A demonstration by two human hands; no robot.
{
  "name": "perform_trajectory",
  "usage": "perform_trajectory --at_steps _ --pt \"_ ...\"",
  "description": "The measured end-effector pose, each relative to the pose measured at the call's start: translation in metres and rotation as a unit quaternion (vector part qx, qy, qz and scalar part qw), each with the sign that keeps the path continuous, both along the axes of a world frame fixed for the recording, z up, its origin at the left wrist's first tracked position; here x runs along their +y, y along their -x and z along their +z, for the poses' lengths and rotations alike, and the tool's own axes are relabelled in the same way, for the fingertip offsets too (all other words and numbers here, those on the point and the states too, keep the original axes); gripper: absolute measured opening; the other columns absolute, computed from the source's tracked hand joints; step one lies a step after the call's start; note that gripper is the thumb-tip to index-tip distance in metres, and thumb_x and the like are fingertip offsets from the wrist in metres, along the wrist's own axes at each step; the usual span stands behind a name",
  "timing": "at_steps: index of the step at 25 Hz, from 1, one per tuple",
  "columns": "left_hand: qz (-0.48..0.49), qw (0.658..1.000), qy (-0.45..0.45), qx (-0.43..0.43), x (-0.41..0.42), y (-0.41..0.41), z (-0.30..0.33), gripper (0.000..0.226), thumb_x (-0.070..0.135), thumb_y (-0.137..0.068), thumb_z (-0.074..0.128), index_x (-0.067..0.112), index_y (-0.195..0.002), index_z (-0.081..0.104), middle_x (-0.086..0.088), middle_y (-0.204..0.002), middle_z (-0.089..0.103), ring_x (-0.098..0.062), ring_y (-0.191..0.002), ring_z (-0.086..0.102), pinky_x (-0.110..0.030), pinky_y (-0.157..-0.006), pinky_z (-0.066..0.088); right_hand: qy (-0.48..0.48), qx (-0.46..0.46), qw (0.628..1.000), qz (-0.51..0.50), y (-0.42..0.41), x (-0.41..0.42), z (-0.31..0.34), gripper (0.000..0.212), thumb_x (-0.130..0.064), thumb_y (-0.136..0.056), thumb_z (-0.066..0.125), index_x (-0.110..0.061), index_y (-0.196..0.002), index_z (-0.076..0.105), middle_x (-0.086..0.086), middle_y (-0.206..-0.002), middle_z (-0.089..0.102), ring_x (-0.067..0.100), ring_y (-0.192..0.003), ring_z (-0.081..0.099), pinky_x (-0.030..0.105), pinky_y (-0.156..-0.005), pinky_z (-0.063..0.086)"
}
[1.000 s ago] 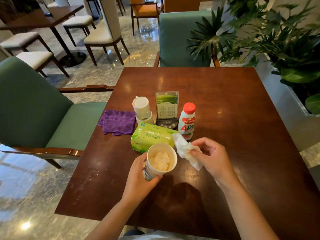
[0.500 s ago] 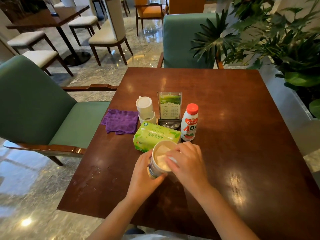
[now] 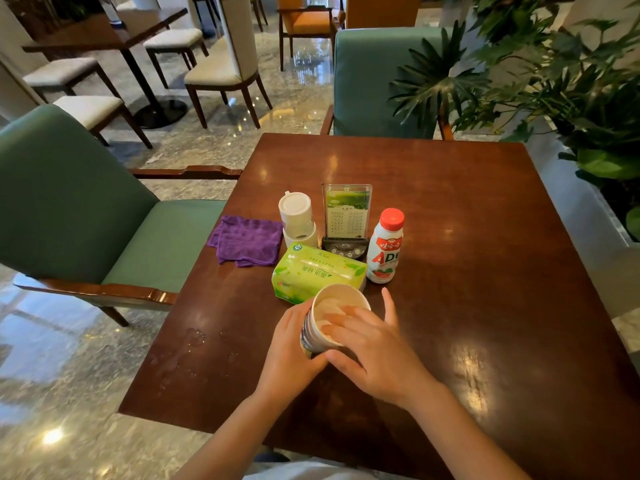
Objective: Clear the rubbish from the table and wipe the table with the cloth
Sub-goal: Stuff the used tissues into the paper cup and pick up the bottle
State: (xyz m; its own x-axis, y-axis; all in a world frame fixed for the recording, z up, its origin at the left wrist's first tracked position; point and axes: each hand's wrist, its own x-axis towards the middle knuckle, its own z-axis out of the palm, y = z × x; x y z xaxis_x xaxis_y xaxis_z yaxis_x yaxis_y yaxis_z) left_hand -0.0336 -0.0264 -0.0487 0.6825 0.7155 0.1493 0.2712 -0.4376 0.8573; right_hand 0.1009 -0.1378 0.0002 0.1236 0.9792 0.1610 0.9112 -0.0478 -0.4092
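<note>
A white paper cup (image 3: 320, 336) stuffed with crumpled tissue (image 3: 327, 306) leans above the dark wooden table (image 3: 485, 271). My left hand (image 3: 289, 351) grips the cup's side. The fingers of my right hand (image 3: 374, 348) reach into the cup's mouth and press on the tissue. A folded purple cloth (image 3: 247, 240) lies at the table's left edge. A white bottle with a red cap (image 3: 384, 247) stands behind the cup, to the right of a green tissue pack (image 3: 311, 271). Water drops (image 3: 194, 348) spread over the near left of the table.
A white toothpick holder (image 3: 298, 218) and a menu stand (image 3: 347, 216) sit mid-table. A green armchair (image 3: 86, 216) is on the left, another (image 3: 374, 81) at the far side. A planter with leafy plants (image 3: 571, 98) lines the right edge.
My right hand carried the crumpled tissue from beside the cup into its mouth and now pushes it down. My left hand kept hold of the cup.
</note>
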Motion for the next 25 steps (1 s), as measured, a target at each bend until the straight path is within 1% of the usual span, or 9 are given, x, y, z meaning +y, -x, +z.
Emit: perform_trajectory --at_steps 3,5,7,9,11,13,19,22,25 --pt "0.024 1.0 -0.003 -0.002 0.004 -0.001 0.001 0.073 0.035 -0.065 0.081 0.043 -0.127 0.042 0.016 -0.125 0.052 -0.011 -0.118 0.052 -0.045 -0.094 0.049 -0.117 0.029 0.992 -0.035 -0.012 -0.004 0.001 0.046 -0.051 -0.094 0.03 -0.023 -0.111 0.064 -0.005 -0.117 0.066 0.013 -0.116 0.053 0.049 -0.113 0.012" --pt "0.036 0.999 -0.005 0.0 0.007 0.0 0.002 0.077 0.031 -0.064 0.083 0.048 -0.125 0.04 0.016 -0.125 0.051 -0.008 -0.119 0.05 -0.043 -0.095 0.049 -0.2 0.031 0.971 -0.125 -0.037 0.0 0.004 0.037 -0.042 -0.093 0.042 -0.018 -0.109 0.064 0.0 -0.111 0.066 0.019 -0.109 0.057 0.041 -0.106 0.028" --pt "0.045 0.999 0.008 0.003 0.007 0.0 0.004 0.078 0.033 -0.065 0.084 0.048 -0.127 0.039 0.018 -0.126 0.05 -0.004 -0.12 0.048 -0.039 -0.097 0.049 -0.222 -0.009 0.945 -0.241 -0.07 0.015 0.01 0.036 -0.031 -0.088 0.054 -0.015 -0.119 0.058 0.01 -0.12 0.06 0.029 -0.113 0.052 0.044 -0.097 0.039" --pt "0.054 0.998 0.021 -0.001 0.006 0.001 0.004 0.078 0.033 -0.065 0.084 0.04 -0.129 0.04 0.018 -0.127 0.05 -0.002 -0.12 0.047 -0.037 -0.097 0.049 -0.129 -0.066 0.944 -0.295 -0.101 0.037 0.016 0.055 -0.027 -0.084 0.063 -0.021 -0.135 0.043 0.017 -0.142 0.04 0.036 -0.131 0.034 0.051 -0.101 0.037" --pt "0.063 0.998 0.028 -0.005 0.004 0.002 0.005 0.078 0.032 -0.065 0.085 0.042 -0.128 0.041 0.018 -0.126 0.05 0.0 -0.119 0.047 -0.033 -0.096 0.049 -0.005 -0.135 0.954 -0.266 -0.121 0.058 0.015 0.066 -0.03 -0.086 0.062 -0.029 -0.143 0.028 0.014 -0.154 0.017 0.036 -0.141 0.014 0.053 -0.108 0.028" --pt "0.069 0.997 0.025 -0.005 0.002 0.004 0.007 0.078 0.03 -0.064 0.085 0.051 -0.123 0.038 0.021 -0.124 0.05 0.002 -0.118 0.047 -0.026 -0.093 0.049 0.059 -0.162 0.96 -0.219 -0.131 0.071 0.004 0.066 -0.03 -0.089 0.057 -0.031 -0.145 0.02 0.011 -0.157 0.009 0.035 -0.143 0.009 0.052 -0.11 0.026" --pt "0.097 0.995 0.026 -0.005 0.001 0.015 0.006 0.078 0.027 -0.063 0.086 0.048 -0.122 0.039 0.019 -0.124 0.05 0.009 -0.117 0.045 -0.009 -0.086 0.045 -0.024 -0.09 0.97 -0.224 -0.129 0.076 -0.016 0.047 -0.008 -0.083 0.065 -0.016 -0.128 0.052 0.018 -0.143 0.04 0.039 -0.11 0.056 0.05 -0.083 0.054" --pt "0.106 0.994 0.033 -0.007 -0.001 0.021 0.007 0.076 0.024 -0.063 0.086 0.044 -0.121 0.041 0.019 -0.123 0.05 0.011 -0.116 0.045 -0.004 -0.084 0.042 -0.057 -0.095 0.973 -0.202 -0.125 0.08 -0.011 0.039 -0.002 -0.078 0.069 -0.013 -0.115 0.062 0.02 -0.131 0.05 0.041 -0.096 0.061 0.047 -0.069 0.055" --pt "0.119 0.992 0.03 -0.017 0.002 0.028 0.009 0.076 0.021 -0.063 0.086 0.044 -0.122 0.042 0.019 -0.122 0.051 0.011 -0.116 0.045 -0.003 -0.083 0.042 -0.069 -0.086 0.973 -0.201 -0.123 0.08 -0.009 0.034 -0.003 -0.078 0.069 -0.012 -0.111 0.062 0.02 -0.132 0.05 0.042 -0.097 0.061 0.047 -0.071 0.056"
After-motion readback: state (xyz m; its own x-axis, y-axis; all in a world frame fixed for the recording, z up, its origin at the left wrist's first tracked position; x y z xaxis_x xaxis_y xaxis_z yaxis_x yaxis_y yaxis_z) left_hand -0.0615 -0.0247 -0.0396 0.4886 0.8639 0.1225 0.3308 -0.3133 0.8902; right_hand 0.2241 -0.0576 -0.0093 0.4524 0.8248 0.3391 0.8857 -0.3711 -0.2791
